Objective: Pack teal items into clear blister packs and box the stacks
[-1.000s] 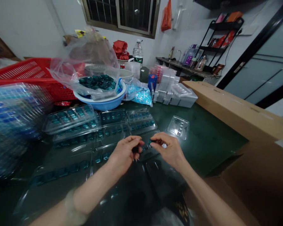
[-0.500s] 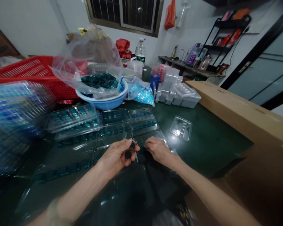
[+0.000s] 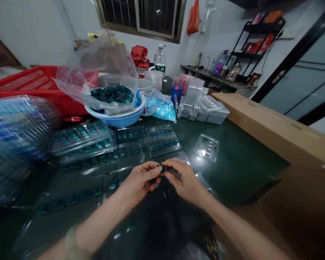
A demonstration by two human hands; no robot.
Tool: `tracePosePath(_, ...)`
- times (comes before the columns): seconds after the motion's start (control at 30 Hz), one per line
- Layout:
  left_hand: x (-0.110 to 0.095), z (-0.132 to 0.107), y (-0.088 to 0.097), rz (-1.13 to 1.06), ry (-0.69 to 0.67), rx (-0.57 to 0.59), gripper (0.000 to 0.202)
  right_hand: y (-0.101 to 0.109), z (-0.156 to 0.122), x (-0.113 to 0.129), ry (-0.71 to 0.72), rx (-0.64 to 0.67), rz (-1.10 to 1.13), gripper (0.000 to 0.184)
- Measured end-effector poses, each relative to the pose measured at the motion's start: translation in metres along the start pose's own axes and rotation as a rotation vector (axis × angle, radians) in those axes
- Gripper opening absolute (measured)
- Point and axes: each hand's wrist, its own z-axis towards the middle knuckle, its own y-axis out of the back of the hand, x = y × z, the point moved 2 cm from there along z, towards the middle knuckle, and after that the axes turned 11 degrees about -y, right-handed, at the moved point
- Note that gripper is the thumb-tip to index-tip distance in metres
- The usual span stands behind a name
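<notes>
My left hand (image 3: 142,178) is closed in a pinch around small dark teal pieces, with the fingers curled beneath. One dark teal piece (image 3: 164,168) shows between the two hands. My right hand (image 3: 185,180) meets the left and pinches at that piece with thumb and fingers. Below the hands, a clear plastic tray (image 3: 178,156) is partly covered by the fingers. To the left, clear trays (image 3: 132,159) lie in rows with teal pieces in their slots. Two stacked trays (image 3: 78,135) sit farther back. How many pieces the left hand holds is hidden.
Behind stands a blue basin (image 3: 127,121) with a plastic bag of teal pieces. A red basket (image 3: 21,81) and stacked clear packs (image 3: 13,144) are left. A lone clear tray (image 3: 206,148) lies right, near a cardboard box (image 3: 260,112). Clear boxes (image 3: 213,113) stand behind.
My right hand has lifted from the tray and moved left to meet my left hand. The dark pieces that showed in my left fingers are now mostly covered.
</notes>
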Motion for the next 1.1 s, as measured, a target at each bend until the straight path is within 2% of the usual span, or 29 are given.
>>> tracePosePath(0.2,0.002,0.001,-0.016,0.069,-0.039,0.039,0.017,-0.001,-0.007,-0.001,-0.166,-0.084,0.228,0.015)
tracePosePath(0.3,0.001,0.001,-0.023,0.156,-0.089,0.023,0.02,0.0,-0.01,-0.008,-0.197,-0.14,0.276,0.016)
tracePosePath(0.43,0.0,0.001,-0.032,0.187,-0.111,0.029,0.022,0.002,-0.016,-0.012,-0.161,-0.254,0.278,0.023)
tracePosePath(0.57,0.002,0.0,-0.037,0.206,-0.081,0.015,0.022,0.004,-0.021,-0.012,-0.11,-0.27,0.219,0.02)
tracePosePath(0.73,0.004,-0.001,-0.035,0.285,-0.11,0.024,0.022,0.004,-0.024,-0.014,-0.081,-0.314,0.18,0.02)
tracePosePath(0.8,0.002,-0.002,-0.033,0.352,-0.123,-0.002,0.022,0.003,-0.024,-0.013,-0.123,-0.295,0.238,0.02)
tracePosePath(0.87,-0.003,-0.003,-0.034,0.426,-0.167,-0.005,0.018,0.004,-0.025,-0.013,-0.234,-0.204,0.392,0.023)
tracePosePath(0.97,-0.011,-0.004,-0.038,0.53,-0.292,0.051,0.01,0.004,-0.026,-0.013,-0.415,-0.06,0.671,0.026)
tracePosePath(1.1,-0.017,-0.007,-0.042,0.668,-0.437,0.12,0.01,0.002,-0.029,-0.017,-0.531,-0.053,0.817,0.023)
